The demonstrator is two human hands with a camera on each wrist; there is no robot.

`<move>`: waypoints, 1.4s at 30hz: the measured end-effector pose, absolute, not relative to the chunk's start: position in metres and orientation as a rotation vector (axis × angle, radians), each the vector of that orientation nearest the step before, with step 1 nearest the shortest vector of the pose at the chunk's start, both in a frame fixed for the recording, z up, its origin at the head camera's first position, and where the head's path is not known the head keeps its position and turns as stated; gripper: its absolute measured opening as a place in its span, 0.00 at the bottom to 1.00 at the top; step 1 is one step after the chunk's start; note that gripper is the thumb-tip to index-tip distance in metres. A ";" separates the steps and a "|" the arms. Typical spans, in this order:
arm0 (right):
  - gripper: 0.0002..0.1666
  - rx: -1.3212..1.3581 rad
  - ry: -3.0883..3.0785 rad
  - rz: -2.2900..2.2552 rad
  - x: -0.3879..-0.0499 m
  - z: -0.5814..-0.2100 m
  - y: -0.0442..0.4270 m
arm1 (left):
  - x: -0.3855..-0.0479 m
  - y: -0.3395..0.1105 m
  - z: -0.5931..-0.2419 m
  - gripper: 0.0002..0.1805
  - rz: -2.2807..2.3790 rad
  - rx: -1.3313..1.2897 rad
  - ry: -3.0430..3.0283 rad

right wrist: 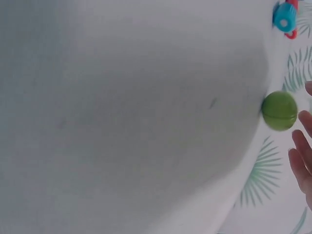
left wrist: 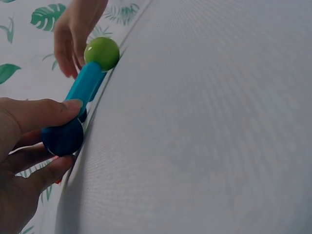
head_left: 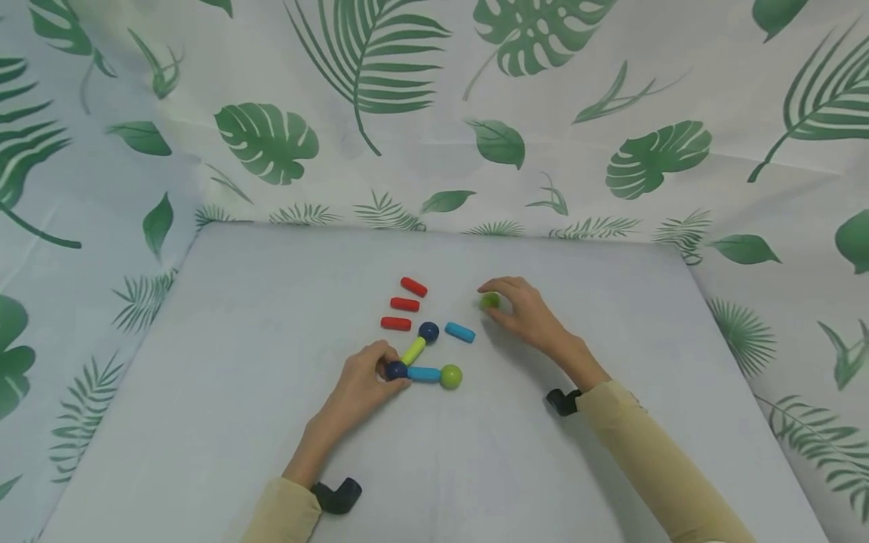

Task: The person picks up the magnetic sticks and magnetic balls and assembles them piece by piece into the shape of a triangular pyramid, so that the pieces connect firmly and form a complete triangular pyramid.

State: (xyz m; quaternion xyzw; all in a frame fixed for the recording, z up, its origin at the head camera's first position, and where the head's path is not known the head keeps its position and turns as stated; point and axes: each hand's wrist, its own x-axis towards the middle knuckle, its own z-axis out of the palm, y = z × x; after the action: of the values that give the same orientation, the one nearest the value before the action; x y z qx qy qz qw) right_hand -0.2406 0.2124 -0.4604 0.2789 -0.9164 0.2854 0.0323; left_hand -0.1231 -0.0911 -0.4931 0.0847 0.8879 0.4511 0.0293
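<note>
My left hand (head_left: 363, 385) holds a navy ball (left wrist: 63, 139) between thumb and fingers. From that ball a light blue rod (head_left: 425, 374) runs to a green ball (head_left: 451, 376), and a yellow-green rod (head_left: 413, 351) runs to a second navy ball (head_left: 428, 332). My right hand (head_left: 528, 313) is around a loose green ball (right wrist: 279, 110) on the table. In the right wrist view its fingertips (right wrist: 302, 141) sit just beside that ball, with a small gap; the thumb is hidden there.
Three red rods (head_left: 404, 304) lie behind the joined pieces. A loose light blue rod (head_left: 460, 332) lies between them and my right hand. The white table (head_left: 204, 392) meets a leaf-patterned cloth (head_left: 407, 166) at its back and sides.
</note>
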 end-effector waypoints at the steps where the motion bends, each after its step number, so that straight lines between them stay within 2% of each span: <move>1: 0.21 0.868 -2.812 0.890 -0.239 -0.458 0.211 | -0.123 -0.091 -0.494 0.16 1.386 0.256 2.739; 12: 0.16 0.966 -2.798 0.981 -0.223 -0.453 0.191 | -0.124 -0.093 -0.495 0.20 1.361 0.176 2.692; 31: 0.17 1.105 -3.008 0.839 -0.219 -0.463 0.171 | -0.122 -0.098 -0.493 0.18 1.389 0.226 2.671; 42: 0.17 1.120 -2.976 0.999 -0.211 -0.459 0.172 | -0.123 -0.096 -0.489 0.19 1.379 0.237 2.674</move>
State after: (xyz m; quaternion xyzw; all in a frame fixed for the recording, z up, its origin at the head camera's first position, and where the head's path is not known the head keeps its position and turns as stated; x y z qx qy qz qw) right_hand -0.2108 0.1720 -0.4594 0.3345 -0.8888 0.2984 -0.0956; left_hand -0.1226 -0.0960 -0.4891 0.0782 0.8844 0.4560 0.0618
